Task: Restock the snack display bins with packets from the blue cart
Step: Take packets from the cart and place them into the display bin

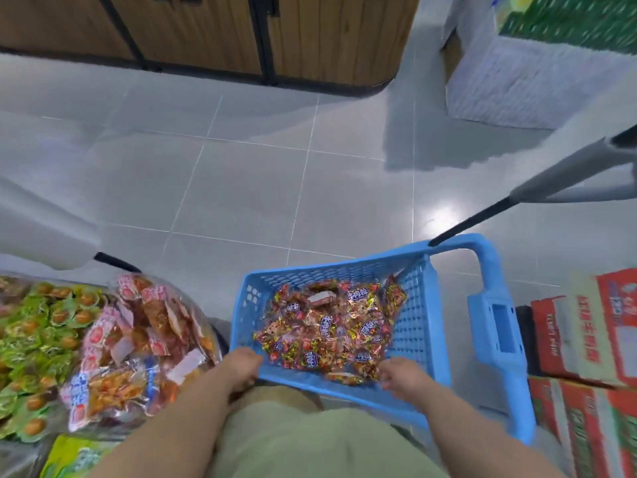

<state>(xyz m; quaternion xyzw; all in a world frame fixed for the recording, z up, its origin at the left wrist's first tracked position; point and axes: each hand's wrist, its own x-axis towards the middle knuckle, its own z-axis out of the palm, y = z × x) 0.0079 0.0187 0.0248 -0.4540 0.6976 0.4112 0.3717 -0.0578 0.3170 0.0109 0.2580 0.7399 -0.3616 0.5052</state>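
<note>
The blue cart point(417, 326) stands in front of me at the lower middle, with a heap of red and yellow snack packets point(331, 332) inside. My left hand point(241, 370) grips the cart's near left corner, fingers curled over the rim. My right hand point(401, 376) reaches into the near side of the cart, its curled fingers on the packets at the heap's edge. On the left, display bins hold green packets point(38, 343) and a clear bin of pink and orange packets point(138, 350).
Red and white cardboard boxes point(593, 343) are stacked to the right of the cart. A grey and black pole point(510, 205) slants down to the cart's far rim. A wooden display unit point(213, 32) stands across the tiled aisle, a white crate point(531, 84) at the far right.
</note>
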